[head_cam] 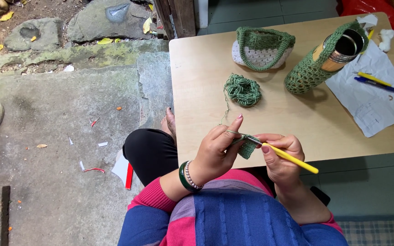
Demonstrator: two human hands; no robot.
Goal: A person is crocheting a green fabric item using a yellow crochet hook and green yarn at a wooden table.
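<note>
1. Two bare hands work at the near edge of one low wooden table. The left hand pinches one small green crochet piece between thumb and curled fingers, with the forefinger raised and a strand of green yarn running over it.
2. The right hand is closed around one yellow crochet hook, thumb and forefinger pressed on its shaft. The hook's metal tip sits in the crochet piece, just beside the left fingers.
3. The crochet piece hangs over the table's front edge, between the two hands and above the person's lap.
4. One loose skein of green yarn lies on the table, and its strand leads down toward the left hand.
5. One small green-and-white crocheted bag stands behind the skein.
6. One metal flask lies tilted in a green mesh holder to the right.
7. One sheet of white paper carries two pens, one yellow and one blue.
8. The left wrist wears two bracelets, one green and one beaded.
</note>
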